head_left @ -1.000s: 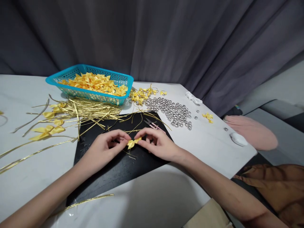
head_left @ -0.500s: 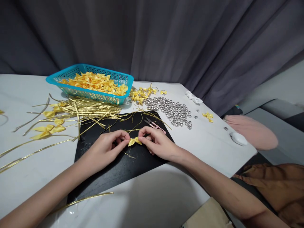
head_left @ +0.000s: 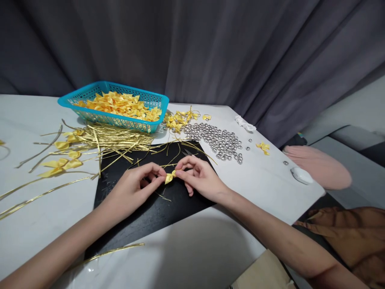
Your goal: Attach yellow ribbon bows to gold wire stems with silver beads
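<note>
A small yellow ribbon bow (head_left: 169,177) is pinched between my two hands, above the black mat (head_left: 144,216). My left hand (head_left: 141,182) grips its left end between thumb and fingertips. On the other end, my right hand (head_left: 200,178) closes thumb and forefinger, partly covering that loop. Thin gold strands lie on the mat around and under the bow. Just behind my right hand, the dark blades of small thread snips (head_left: 187,152) show; the rest of them is hidden by the hand.
A blue basket (head_left: 112,117) full of yellow bows stands at the back. Gold ties (head_left: 120,138) lie in front of it, with loose bows (head_left: 60,164) to their left. Silver beads (head_left: 218,140) are spread right of the mat. A white computer mouse (head_left: 301,176) sits near the table's right edge.
My right fingers have shifted slightly and now cover more of the bow's right loop. The bow looks more tilted, and the snips' handles have become hidden behind my right hand.
</note>
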`<action>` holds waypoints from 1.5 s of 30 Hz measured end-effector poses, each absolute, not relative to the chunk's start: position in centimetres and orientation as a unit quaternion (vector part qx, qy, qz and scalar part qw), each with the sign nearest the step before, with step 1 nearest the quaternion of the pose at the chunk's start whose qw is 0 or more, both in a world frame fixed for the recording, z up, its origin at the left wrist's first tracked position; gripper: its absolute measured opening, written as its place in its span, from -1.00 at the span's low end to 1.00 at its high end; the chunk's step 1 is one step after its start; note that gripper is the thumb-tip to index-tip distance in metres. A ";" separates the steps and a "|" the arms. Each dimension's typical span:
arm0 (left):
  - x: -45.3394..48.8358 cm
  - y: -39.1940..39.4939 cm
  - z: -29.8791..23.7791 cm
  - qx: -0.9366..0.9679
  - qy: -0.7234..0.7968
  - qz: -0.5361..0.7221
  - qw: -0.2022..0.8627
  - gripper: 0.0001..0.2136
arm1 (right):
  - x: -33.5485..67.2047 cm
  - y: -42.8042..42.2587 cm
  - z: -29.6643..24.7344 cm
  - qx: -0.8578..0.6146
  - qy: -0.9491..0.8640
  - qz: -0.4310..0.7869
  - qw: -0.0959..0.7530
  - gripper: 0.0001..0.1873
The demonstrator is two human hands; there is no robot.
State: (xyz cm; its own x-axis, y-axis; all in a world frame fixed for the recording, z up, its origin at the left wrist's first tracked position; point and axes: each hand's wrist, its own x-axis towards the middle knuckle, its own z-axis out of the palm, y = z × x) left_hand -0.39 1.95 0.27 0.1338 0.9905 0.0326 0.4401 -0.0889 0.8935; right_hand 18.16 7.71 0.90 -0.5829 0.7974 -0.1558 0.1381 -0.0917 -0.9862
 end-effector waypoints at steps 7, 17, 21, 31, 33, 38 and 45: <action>0.0 1.9 0.0 0.617 0.553 0.374 0.417 -0.75 | 17.8 7.3 0.5 -0.372 -0.592 0.668 0.257 -0.62; 0.5 1.7 0.5 0.581 0.558 0.415 0.422 -0.80 | 17.6 6.6 0.5 -0.365 -0.554 0.708 0.241 -0.50; 0.6 1.7 0.1 0.566 0.560 0.431 0.425 -0.81 | 17.4 6.1 0.3 -0.370 -0.521 0.724 0.260 -0.46; 1.0 1.6 0.4 0.562 0.552 0.426 0.445 -0.83 | 17.5 6.5 0.1 -0.368 -0.489 0.740 0.278 -0.48; 1.0 1.6 0.4 0.561 0.551 0.427 0.447 -0.82 | 17.5 6.7 0.2 -0.373 -0.497 0.741 0.257 -0.48; 0.9 1.6 0.1 0.571 0.550 0.416 0.445 -0.82 | 17.8 6.9 0.6 -0.380 -0.602 0.669 0.214 -0.60; 0.9 1.5 0.5 0.525 0.549 0.442 0.478 -0.80 | 18.0 7.2 0.6 -0.363 -0.603 0.667 0.244 -0.70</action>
